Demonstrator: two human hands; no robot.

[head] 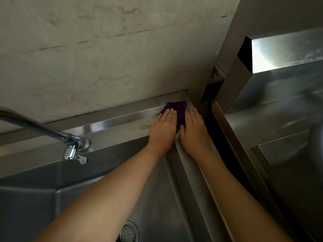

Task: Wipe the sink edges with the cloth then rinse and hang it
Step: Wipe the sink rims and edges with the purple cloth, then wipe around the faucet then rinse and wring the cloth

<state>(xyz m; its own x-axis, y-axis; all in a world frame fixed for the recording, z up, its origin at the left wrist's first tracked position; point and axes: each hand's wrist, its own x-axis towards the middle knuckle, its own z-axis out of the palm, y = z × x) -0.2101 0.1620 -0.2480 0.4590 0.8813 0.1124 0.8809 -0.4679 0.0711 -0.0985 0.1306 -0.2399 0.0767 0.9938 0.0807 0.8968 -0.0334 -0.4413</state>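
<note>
Hands are seen pressed side by side at the far right corner of the sink's back ledge (111,119), both forearms stretched forward over the basin. The left hand (163,127) is laid flat, palm down, fingers straight and together, with its fingertips resting on the purple cloth (176,109). The right hand (194,130) is likewise flattened, its thumb side touching the cloth's right edge and its palm lying on the sink's right rim. Nothing is gripped by either hand; the cloth is only pinned under open palms. The cloth is bunched in the corner where the back ledge meets the right rim, partly hidden beneath the two hands. To the left, a chrome tap (75,145) is mounted on the ledge, with its spout pipe running off toward the left edge. A perforated drain strainer (128,232) is visible at the bottom of the basin, between the forearms. A dark gap is seen just right of the rim, and beyond it a second stainless steel unit (283,130). Behind the ledge, a pale, stained wall (104,49) is shown.
</note>
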